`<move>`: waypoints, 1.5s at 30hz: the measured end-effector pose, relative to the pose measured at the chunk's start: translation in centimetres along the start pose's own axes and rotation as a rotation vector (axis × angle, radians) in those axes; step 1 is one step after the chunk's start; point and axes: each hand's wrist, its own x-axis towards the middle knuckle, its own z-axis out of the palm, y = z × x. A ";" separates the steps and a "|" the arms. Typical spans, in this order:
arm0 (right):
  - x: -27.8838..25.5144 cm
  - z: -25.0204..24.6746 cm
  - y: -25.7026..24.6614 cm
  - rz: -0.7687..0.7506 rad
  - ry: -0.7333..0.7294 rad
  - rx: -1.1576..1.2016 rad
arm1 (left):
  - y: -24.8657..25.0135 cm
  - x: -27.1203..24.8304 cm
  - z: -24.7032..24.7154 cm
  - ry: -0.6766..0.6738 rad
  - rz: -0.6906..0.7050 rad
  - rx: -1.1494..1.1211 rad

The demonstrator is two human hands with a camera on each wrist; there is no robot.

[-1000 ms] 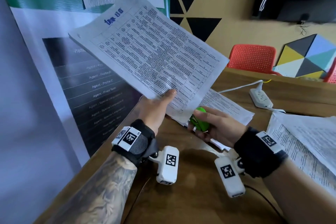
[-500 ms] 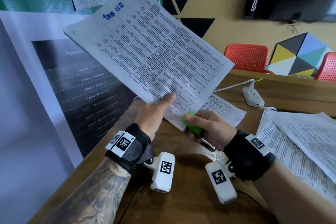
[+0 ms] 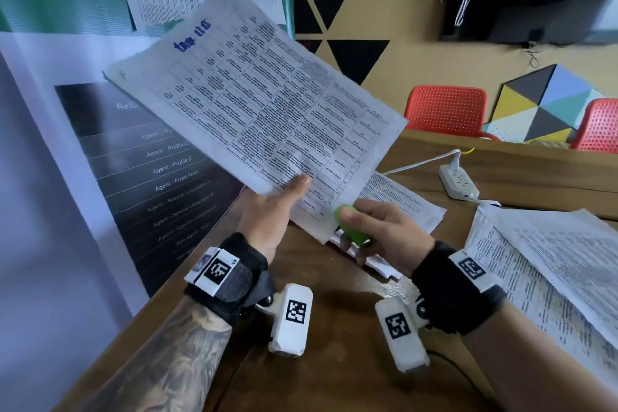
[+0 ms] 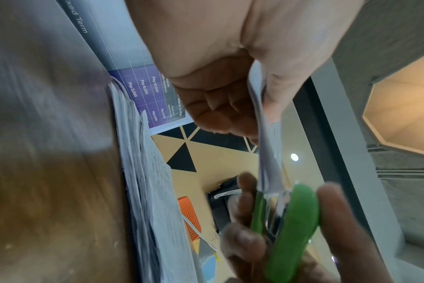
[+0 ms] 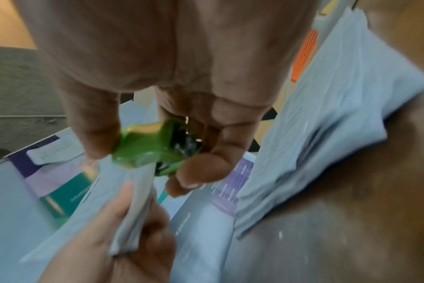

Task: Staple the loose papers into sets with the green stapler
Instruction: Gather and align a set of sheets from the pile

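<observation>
Since a second ago the stapler (image 3: 353, 225) has come up from under the held papers (image 3: 261, 114) to their near corner, which the left wrist view shows inside its mouth. The right hand (image 3: 381, 234) grips the stapler, thumb on top, fingers curled beneath. The left hand (image 3: 267, 211) pinches the tilted papers, raised off the wooden table (image 3: 334, 361), thumb on top. Behind lies a paper pile (image 3: 404, 204), then a power strip (image 3: 458, 181), then red chairs (image 3: 446, 107).
</observation>
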 end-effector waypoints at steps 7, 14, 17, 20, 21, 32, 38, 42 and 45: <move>0.4 -5.6 -0.7 0.216 0.308 0.082 | 0.0 1.0 2.2 -0.014 -0.086 0.125; 0.0 -8.4 -1.5 0.143 0.436 -0.268 | -0.7 5.2 7.5 -0.138 -0.352 0.115; -1.0 -9.8 -2.7 0.145 0.491 -0.338 | -2.2 6.1 9.1 -0.221 -0.509 0.167; -3.0 -12.6 -4.3 0.156 0.500 -0.578 | -3.8 6.6 9.7 -0.301 -0.656 0.288; -4.0 -13.6 -4.7 0.187 0.479 -0.693 | -4.0 6.7 9.7 -0.305 -0.701 0.312; -13.7 -18.0 -3.6 0.845 0.078 -1.410 | -0.5 -1.2 14.2 -0.504 -0.429 0.705; -14.4 -13.0 -4.2 0.717 -0.029 -1.417 | 0.1 -5.4 18.2 -0.588 -0.299 0.899; -15.1 -11.4 -4.5 0.671 -0.022 -1.385 | 0.6 -6.4 17.9 -0.576 -0.261 1.083; -15.8 -10.7 -4.6 0.631 -0.014 -1.385 | 0.1 -7.2 16.8 -0.562 -0.364 1.001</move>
